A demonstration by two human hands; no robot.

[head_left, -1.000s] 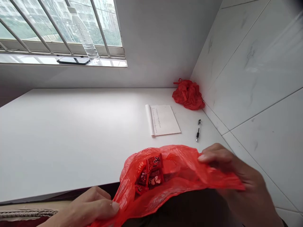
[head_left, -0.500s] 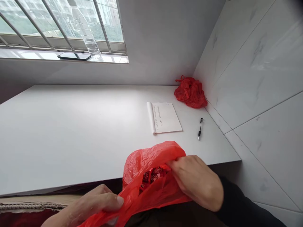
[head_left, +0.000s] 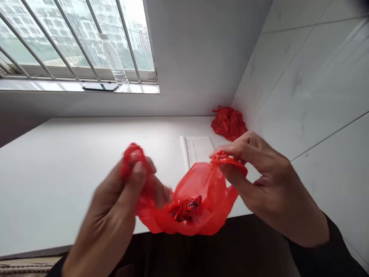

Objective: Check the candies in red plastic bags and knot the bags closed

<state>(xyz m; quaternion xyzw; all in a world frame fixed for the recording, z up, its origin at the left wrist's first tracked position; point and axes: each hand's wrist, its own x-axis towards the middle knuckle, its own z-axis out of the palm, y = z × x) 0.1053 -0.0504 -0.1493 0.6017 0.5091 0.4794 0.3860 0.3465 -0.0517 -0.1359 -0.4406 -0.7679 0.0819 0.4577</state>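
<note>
A thin red plastic bag (head_left: 193,229) hangs between my two hands at the table's front edge, its mouth spread wide. Inside it lie small red wrapped packets (head_left: 190,206) with dark printed characters. My left hand (head_left: 127,196), somewhat blurred, is closed around the bag's bunched left side. On the other side, my right hand (head_left: 256,173) pinches the gathered right rim between thumb and fingers. The lower part of the bag's contents is hidden by its front wall.
The white table (head_left: 86,165) stretches away to the left. Behind the bag lies an open notepad (head_left: 198,148). A crumpled red bag (head_left: 229,123) sits in the far right corner by the tiled wall. On the windowsill are a clear bottle (head_left: 115,63) and a phone (head_left: 100,87).
Both hands have risen with the bag, lifting it over the table edge. My right hand has come out of the bag's mouth to its rim. The view has tilted up slightly.
</note>
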